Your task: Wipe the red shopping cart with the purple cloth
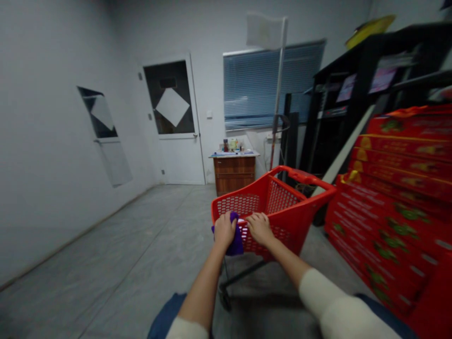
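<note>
A red plastic shopping cart [271, 212] with mesh walls stands in front of me on small wheels. My left hand [224, 230] is closed over the cart's near rim, pressing a purple cloth [236, 240] that hangs down the outside of the mesh. My right hand [260, 228] grips the same rim a little further right. Nothing shows inside the cart's visible part. The cloth's upper part is hidden under my left hand.
A tall stack of red printed cartons [388, 207] stands close on the right, beside a black shelf unit [346, 103]. Ahead are a wooden cabinet [233, 174], a white pole with a flag [277, 80], and a door [173, 117]. Grey floor [134, 245] runs to the left wall.
</note>
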The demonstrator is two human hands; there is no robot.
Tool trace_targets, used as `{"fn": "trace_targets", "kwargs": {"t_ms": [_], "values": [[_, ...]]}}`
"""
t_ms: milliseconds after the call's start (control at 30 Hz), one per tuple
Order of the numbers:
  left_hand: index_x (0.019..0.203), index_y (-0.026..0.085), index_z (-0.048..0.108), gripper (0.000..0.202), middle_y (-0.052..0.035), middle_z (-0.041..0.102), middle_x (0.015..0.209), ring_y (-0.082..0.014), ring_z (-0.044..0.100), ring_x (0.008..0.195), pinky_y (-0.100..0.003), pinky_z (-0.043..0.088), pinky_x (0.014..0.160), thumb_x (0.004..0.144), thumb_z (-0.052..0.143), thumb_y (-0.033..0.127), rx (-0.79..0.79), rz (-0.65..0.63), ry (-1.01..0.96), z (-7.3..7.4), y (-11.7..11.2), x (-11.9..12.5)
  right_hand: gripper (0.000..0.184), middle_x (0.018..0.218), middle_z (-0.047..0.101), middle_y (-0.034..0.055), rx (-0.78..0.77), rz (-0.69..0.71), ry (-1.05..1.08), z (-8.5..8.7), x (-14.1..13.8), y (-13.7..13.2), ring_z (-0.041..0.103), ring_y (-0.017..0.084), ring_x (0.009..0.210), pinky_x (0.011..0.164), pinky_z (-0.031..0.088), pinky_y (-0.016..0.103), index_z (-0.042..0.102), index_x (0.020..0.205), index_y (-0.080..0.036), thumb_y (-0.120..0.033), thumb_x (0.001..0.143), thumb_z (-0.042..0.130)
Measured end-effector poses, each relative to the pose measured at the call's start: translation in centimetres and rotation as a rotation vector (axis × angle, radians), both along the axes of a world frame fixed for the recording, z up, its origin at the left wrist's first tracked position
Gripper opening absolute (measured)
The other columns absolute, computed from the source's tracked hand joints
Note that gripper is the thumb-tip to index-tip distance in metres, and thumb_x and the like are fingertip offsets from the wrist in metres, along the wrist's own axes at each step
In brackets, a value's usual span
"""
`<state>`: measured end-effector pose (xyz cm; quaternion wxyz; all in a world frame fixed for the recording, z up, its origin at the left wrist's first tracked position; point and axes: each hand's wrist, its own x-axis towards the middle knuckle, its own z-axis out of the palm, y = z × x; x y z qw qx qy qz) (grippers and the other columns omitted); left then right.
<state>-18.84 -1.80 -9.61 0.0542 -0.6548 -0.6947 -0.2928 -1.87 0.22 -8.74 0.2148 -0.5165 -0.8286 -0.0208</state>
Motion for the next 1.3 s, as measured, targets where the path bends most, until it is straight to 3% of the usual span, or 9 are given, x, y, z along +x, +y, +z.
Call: {"fn": "trace_targets", "kwargs": {"t_ms": [167,300,400,600,667,800,900,1067,1300], "values": [[0.130,0.013,0.050,0.039,-0.0147,0.064,0.112,-0.0247,0.062,0.106,-0.034,0.045,0.092,0.099,0.041,0.035,-0.004,0.150,-0.035,0.2,0.0,-0.7,0.034,0.123,0.065,0.0039,-0.018,-0.008,0.041,-0.3,-0.3,0.0,0.043,0.020,0.127,0.115,0.015,0.044,0.065,0.115,-0.029,-0.027,0.097,0.037],[0.129,0.015,0.051,0.037,-0.0126,0.063,0.116,-0.0232,0.060,0.109,-0.034,0.044,0.095,0.097,0.047,0.034,0.079,-0.028,0.011,-0.4,-0.1,1.9,0.033,0.121,0.065,0.0052,0.021,-0.016,0.048,-0.8,-0.5,-0.1,0.044,0.021,0.126,0.115,0.015,0.043,0.065,0.113,-0.027,-0.027,0.096,0.037],[0.129,0.016,0.051,0.037,-0.0119,0.063,0.116,-0.0226,0.060,0.109,-0.033,0.044,0.095,0.097,0.048,0.034,0.085,-0.100,0.038,-0.3,-0.2,2.2,0.032,0.120,0.065,0.0055,0.045,-0.008,0.046,-1.1,-0.2,-0.2,0.045,0.021,0.125,0.114,0.016,0.043,0.065,0.112,-0.027,-0.026,0.096,0.037],[0.129,0.015,0.051,0.038,-0.0140,0.065,0.111,-0.0244,0.063,0.105,-0.035,0.046,0.091,0.098,0.043,0.035,-0.011,0.196,0.001,-0.3,-0.2,-0.7,0.033,0.121,0.066,0.0043,0.055,-0.035,0.056,-1.3,-0.4,-0.3,0.045,0.021,0.126,0.115,0.014,0.042,0.065,0.115,-0.027,-0.024,0.096,0.038],[0.130,0.016,0.050,0.038,-0.0131,0.064,0.113,-0.0235,0.062,0.107,-0.035,0.045,0.093,0.098,0.043,0.034,0.030,0.156,-0.008,-0.8,-0.3,-0.4,0.033,0.121,0.066,0.0042,0.066,-0.048,0.044,-1.3,-0.6,-0.4,0.046,0.020,0.125,0.115,0.015,0.042,0.065,0.115,-0.028,-0.024,0.097,0.039],[0.131,0.019,0.050,0.037,-0.0111,0.063,0.120,-0.0216,0.059,0.112,-0.034,0.043,0.098,0.097,0.047,0.033,0.097,-0.055,0.024,-1.2,-0.3,0.7,0.035,0.123,0.066,0.0046,0.073,-0.022,-0.021,-0.3,-0.2,-0.8,0.048,0.021,0.123,0.111,0.021,0.040,0.065,0.120,-0.028,-0.028,0.099,0.037],[0.130,0.017,0.051,0.037,-0.0126,0.064,0.118,-0.0221,0.061,0.110,-0.034,0.044,0.096,0.098,0.046,0.034,0.030,-0.016,0.002,-0.7,-0.2,-0.4,0.038,0.127,0.065,0.0052,0.092,0.037,-0.136,1.1,1.6,-0.5,0.050,0.022,0.121,0.107,0.027,0.037,0.063,0.126,-0.027,-0.034,0.099,0.036],[0.131,0.015,0.051,0.038,-0.0136,0.065,0.114,-0.0232,0.061,0.110,-0.035,0.044,0.096,0.098,0.043,0.034,-0.015,0.112,-0.045,-0.7,-0.2,-2.0,0.041,0.125,0.066,0.0086,0.180,-0.184,-0.197,3.0,5.8,0.8,0.047,0.025,0.125,0.109,0.022,0.041,0.069,0.115,-0.023,-0.036,0.100,0.033],[0.132,0.017,0.051,0.039,-0.0131,0.062,0.121,-0.0242,0.058,0.115,-0.038,0.044,0.100,0.096,0.047,0.033,0.176,-0.082,0.058,-1.9,0.0,1.7,0.037,0.114,0.071,0.0044,0.131,-0.165,-0.215,3.2,6.8,0.8,0.053,0.024,0.112,0.102,0.024,0.041,0.071,0.103,-0.028,-0.034,0.100,0.035]]}}
